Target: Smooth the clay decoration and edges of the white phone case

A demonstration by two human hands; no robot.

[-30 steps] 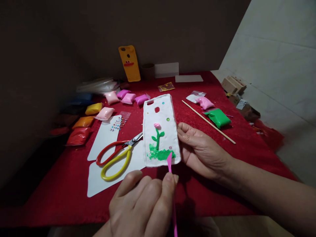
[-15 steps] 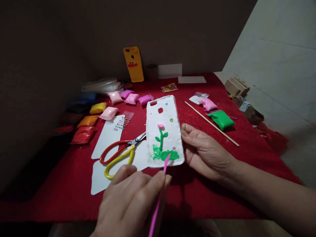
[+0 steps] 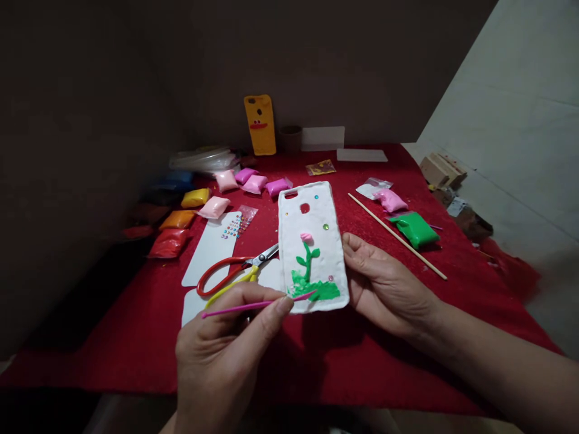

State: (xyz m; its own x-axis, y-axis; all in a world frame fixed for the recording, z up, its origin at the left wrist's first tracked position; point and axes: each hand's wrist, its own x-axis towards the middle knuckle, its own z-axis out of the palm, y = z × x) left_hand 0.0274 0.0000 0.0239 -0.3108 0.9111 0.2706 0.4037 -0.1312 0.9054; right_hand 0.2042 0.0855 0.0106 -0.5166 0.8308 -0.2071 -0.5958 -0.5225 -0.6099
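Note:
Between the thumb and fingers of my left hand [image 3: 230, 343] is a thin pink clay modelling tool [image 3: 256, 306]. Its pointed tip lies over the green clay [image 3: 323, 290] along the bottom of a white clay-covered phone case [image 3: 292, 223]; whether it touches cannot be told. My right hand [image 3: 384, 280] grips the case by its right edge, holding it tilted up. On the case are a pink flower [image 3: 307, 237] on a green stem with leaves, and small gems. Scissors [image 3: 226, 274] with red and yellow handles lie left of the case, partly behind my left hand.
Several clay packets, such as an orange one [image 3: 177, 220], lie on the left of the red cloth [image 3: 398, 374]. A wooden stick [image 3: 398, 236] and a green clay packet [image 3: 418, 230] are at right. A yellow phone case [image 3: 260, 125] leans at the back.
My left hand has turned, so the pink tool has swung from steep to nearly level, its tip still near the green clay. The whole view has shifted slightly.

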